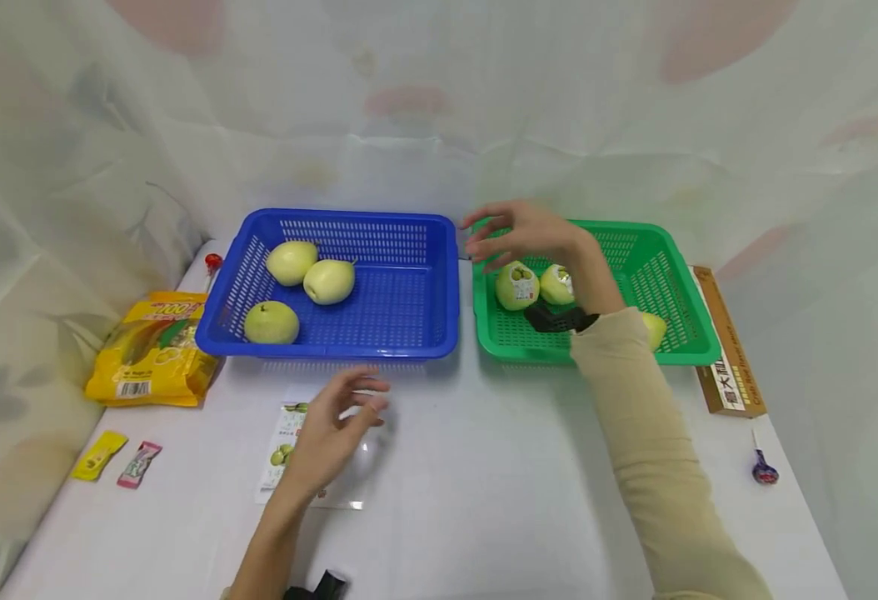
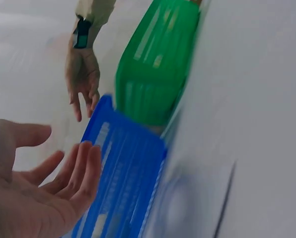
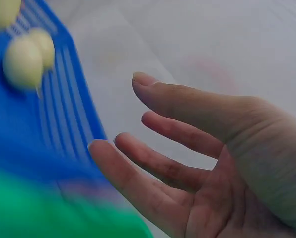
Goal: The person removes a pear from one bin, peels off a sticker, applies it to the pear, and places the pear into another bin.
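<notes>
Over green basket point(image 1: 675, 275): right hand point(image 1: 525, 236) spread, empty.

At seven o'clock the left grip point(image 2: 34, 193) fills the corner, palm up, fingers loosely spread and holding nothing. Just beside its fingertips, toward five o'clock, runs the blurred wall of a blue basket point(image 2: 123, 178). Touching that basket's far end, toward one o'clock, sits a green basket point(image 2: 153, 74). At eleven o'clock the right grip point(image 2: 82, 79) hangs fingers-down, empty, over the blue rim. The pale tabletop point(image 2: 257, 114) spreads across three o'clock.
</notes>
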Demonstrator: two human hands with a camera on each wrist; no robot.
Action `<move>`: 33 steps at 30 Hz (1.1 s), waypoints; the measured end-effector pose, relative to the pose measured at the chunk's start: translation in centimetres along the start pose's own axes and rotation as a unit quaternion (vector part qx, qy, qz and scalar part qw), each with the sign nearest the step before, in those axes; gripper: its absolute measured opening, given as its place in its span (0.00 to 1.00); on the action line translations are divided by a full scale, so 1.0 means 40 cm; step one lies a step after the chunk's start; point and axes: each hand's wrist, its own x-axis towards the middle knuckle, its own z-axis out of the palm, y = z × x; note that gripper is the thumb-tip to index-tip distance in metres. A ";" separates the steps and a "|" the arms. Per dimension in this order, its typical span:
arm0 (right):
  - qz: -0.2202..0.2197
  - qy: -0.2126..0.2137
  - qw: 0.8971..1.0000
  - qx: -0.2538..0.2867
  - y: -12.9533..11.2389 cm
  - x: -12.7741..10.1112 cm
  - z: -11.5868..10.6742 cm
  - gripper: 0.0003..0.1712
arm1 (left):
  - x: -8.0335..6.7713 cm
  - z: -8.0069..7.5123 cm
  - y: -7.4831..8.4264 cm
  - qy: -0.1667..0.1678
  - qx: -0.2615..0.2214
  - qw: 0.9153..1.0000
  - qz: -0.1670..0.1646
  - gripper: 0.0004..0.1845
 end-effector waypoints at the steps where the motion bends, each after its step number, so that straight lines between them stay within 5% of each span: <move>1: -0.006 -0.012 1.000 0.008 -0.010 0.029 0.025 0.27 | 0.001 -0.017 0.001 0.035 -0.004 0.999 0.006 0.24; 4: -0.011 -0.049 0.998 0.037 -0.038 0.114 0.102 0.26 | -0.001 -0.061 0.003 0.112 0.010 0.994 0.003 0.27; 6: -0.002 -0.064 0.996 0.061 -0.051 0.168 0.153 0.28 | -0.004 -0.081 0.003 0.130 0.028 0.991 -0.008 0.28; 11: 0.039 -0.077 0.989 0.118 -0.068 0.267 0.259 0.39 | -0.010 -0.103 -0.004 0.120 0.056 0.991 -0.025 0.31; 18: 0.113 -0.042 0.980 0.161 -0.058 0.327 0.363 0.45 | -0.022 -0.111 -0.003 0.116 0.067 0.991 -0.028 0.31; 33: 0.119 0.009 0.952 0.282 -0.056 0.362 0.508 0.47 | -0.030 -0.123 0.004 0.114 0.078 0.990 -0.027 0.30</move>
